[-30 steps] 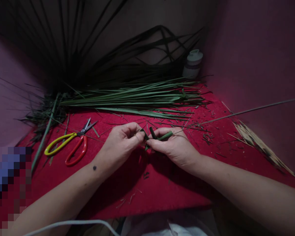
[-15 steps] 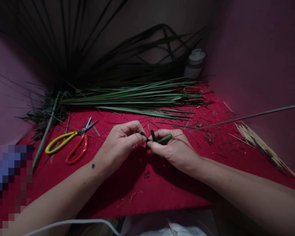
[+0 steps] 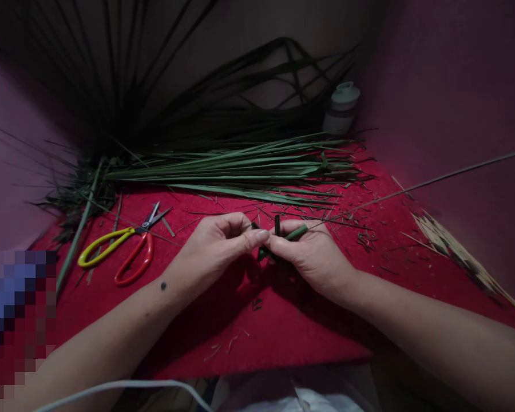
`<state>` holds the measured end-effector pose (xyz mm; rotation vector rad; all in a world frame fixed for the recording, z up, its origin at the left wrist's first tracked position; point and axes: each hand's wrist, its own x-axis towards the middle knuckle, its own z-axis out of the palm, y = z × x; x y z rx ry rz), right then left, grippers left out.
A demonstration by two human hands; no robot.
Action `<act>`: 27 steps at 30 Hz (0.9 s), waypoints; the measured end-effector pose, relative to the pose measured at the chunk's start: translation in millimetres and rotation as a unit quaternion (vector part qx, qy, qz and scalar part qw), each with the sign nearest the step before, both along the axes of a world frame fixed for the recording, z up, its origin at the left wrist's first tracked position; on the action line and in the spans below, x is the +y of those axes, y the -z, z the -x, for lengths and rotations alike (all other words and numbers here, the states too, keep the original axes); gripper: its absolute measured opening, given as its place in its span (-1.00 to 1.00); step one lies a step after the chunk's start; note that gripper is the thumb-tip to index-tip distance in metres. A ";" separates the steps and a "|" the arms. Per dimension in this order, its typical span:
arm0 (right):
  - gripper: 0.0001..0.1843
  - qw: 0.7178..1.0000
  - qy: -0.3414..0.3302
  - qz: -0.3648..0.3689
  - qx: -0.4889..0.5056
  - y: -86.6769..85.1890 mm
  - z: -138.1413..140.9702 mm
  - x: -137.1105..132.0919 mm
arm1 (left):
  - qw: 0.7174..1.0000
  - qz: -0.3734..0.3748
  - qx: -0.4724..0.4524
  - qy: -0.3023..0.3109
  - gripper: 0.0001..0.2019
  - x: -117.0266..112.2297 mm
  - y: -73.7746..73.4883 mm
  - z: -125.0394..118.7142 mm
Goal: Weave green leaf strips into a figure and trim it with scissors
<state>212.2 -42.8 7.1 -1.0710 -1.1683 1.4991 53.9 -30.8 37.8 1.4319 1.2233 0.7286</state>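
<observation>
Over the red cloth (image 3: 317,343), my left hand (image 3: 225,237) and my right hand (image 3: 306,246) meet at the fingertips. Both are closed on a small piece of folded green leaf (image 3: 298,232). A dark loop of leaf stands up between the right thumb and fingers, and a short dark end hangs below the fingertips. From the right hand a long thin leaf strip (image 3: 433,178) runs up to the right, out of view. My fingers hide most of the folded part. Left of my left hand lie scissors (image 3: 141,230) with one yellow and one red handle, blades apart.
A bundle of long green leaves (image 3: 223,169) lies across the back, with darker fronds behind. A white-lidded bottle (image 3: 342,109) stands at the back right. Pale thin sticks (image 3: 463,257) lie at the right edge. Leaf scraps (image 3: 363,240) are scattered about. A pale cable (image 3: 124,386) crosses the lower left.
Both hands have shifted slightly to the right, and the left thumb now presses against the right thumb tip. The dark loop stands more upright. The strip's far end has risen.
</observation>
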 end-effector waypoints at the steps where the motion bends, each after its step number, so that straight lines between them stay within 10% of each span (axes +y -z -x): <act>1: -0.75 1.000 -0.002 0.005 0.010 0.1 -0.4 0.4 | 1.000 -0.003 0.005 0.002 -0.75 0.1 0.1 -0.1; 27: -0.75 0.994 0.006 0.054 0.093 -0.9 -1.1 -0.9 | 0.998 -0.054 -0.036 -0.015 -0.87 -4.6 2.7 -7.4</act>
